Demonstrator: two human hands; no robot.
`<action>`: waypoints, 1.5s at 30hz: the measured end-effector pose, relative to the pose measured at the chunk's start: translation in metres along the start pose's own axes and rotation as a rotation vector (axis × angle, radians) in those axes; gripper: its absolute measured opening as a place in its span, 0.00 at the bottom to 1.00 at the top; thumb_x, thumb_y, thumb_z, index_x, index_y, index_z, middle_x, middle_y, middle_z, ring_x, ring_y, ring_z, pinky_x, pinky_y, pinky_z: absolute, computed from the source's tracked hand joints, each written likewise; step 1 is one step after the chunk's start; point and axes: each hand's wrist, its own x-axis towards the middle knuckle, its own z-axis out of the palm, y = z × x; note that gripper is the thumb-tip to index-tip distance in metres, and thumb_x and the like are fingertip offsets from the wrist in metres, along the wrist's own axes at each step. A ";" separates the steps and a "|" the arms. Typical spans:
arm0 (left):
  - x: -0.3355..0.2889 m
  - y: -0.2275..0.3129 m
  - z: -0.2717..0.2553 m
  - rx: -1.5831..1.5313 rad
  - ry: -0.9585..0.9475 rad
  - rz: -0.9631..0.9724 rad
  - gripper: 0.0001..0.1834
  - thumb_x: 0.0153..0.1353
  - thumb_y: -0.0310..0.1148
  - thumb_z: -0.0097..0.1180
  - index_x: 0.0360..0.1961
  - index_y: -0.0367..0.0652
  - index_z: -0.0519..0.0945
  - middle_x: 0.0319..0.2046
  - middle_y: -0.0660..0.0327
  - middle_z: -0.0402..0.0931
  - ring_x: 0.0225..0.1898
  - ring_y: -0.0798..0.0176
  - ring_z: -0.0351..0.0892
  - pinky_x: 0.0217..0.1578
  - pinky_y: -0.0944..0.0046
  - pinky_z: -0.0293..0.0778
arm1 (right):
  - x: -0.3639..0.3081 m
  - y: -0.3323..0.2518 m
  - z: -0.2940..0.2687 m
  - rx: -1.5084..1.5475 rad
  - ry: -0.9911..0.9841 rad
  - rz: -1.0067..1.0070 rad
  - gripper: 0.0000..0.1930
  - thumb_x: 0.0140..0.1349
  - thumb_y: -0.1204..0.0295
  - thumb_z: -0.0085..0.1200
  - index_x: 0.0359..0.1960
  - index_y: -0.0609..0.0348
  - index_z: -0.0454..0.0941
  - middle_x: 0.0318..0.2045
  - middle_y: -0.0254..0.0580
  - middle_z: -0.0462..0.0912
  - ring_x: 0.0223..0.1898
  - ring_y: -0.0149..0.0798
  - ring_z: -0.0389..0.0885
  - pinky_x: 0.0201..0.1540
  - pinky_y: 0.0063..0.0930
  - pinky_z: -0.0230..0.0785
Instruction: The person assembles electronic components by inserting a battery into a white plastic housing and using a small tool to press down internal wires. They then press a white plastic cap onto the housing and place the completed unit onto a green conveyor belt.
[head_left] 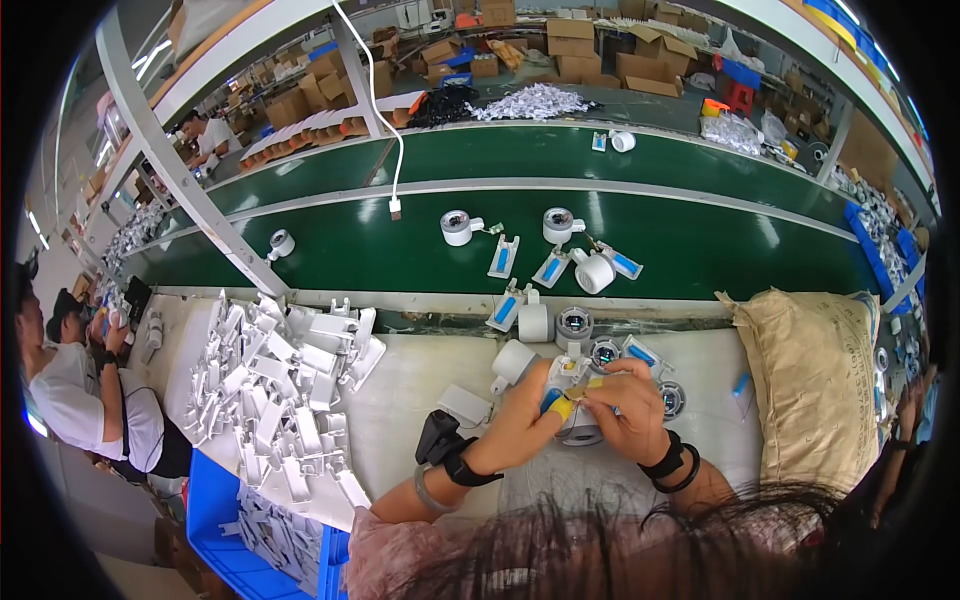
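A green conveyor belt (pixel 350 240) crosses the workshop on the far side of a pale table (pixel 410 405), with open cartons (pixel 570 40) stacked beyond it. On the left of the table lies a loose pile of white plastic pieces (pixel 290 380); on the right stands a brown paper sack (pixel 810 390).

At the near edge, between these, both hands meet over a small white part (pixel 568 369). The left hand (pixel 522 415) is closed around its left side, thumb and fingers bent in to hold it. The right hand (pixel 630 408) has its fingertips drawn together at the part's near right side; whether they grip something thin or only press there, I cannot tell. Round-headed white units (pixel 575 323) crowd just beyond the hands, and a flat white piece (pixel 465 405) lies to the left.

For clean work here, the left hand would best stay the steady clamp, leaving the fine movement to the right fingertips. Light pressure seems wise, as small pieces could bend or slip. Keeping both wrists low, and clear of the units close by, should avoid knocking them.
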 end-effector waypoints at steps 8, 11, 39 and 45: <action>-0.004 0.008 0.002 0.338 0.027 0.116 0.29 0.56 0.26 0.50 0.61 0.35 0.61 0.47 0.45 0.72 0.50 0.46 0.72 0.51 0.56 0.68 | 0.006 -0.002 0.001 -0.135 0.092 -0.073 0.13 0.39 0.80 0.66 0.29 0.55 0.81 0.31 0.36 0.76 0.32 0.41 0.75 0.42 0.37 0.67; -0.002 0.005 0.001 0.345 0.023 0.147 0.30 0.56 0.26 0.50 0.61 0.36 0.61 0.47 0.45 0.72 0.48 0.43 0.72 0.49 0.56 0.68 | 0.005 -0.001 0.001 -0.135 0.089 -0.078 0.13 0.38 0.80 0.66 0.29 0.55 0.81 0.31 0.36 0.75 0.32 0.42 0.74 0.41 0.37 0.66; -0.003 0.000 0.009 0.160 0.043 0.054 0.20 0.62 0.28 0.51 0.55 0.37 0.66 0.44 0.50 0.70 0.46 0.50 0.72 0.49 0.59 0.67 | 0.002 0.003 0.006 -0.161 0.063 -0.075 0.13 0.37 0.80 0.65 0.28 0.54 0.81 0.30 0.36 0.75 0.32 0.43 0.75 0.38 0.34 0.69; -0.003 -0.013 0.012 0.208 0.105 0.170 0.16 0.68 0.28 0.45 0.55 0.39 0.70 0.32 0.65 0.72 0.26 0.74 0.70 0.26 0.72 0.67 | 0.002 0.002 0.007 -0.161 0.060 -0.074 0.13 0.37 0.80 0.65 0.29 0.54 0.81 0.29 0.36 0.75 0.32 0.43 0.76 0.38 0.33 0.69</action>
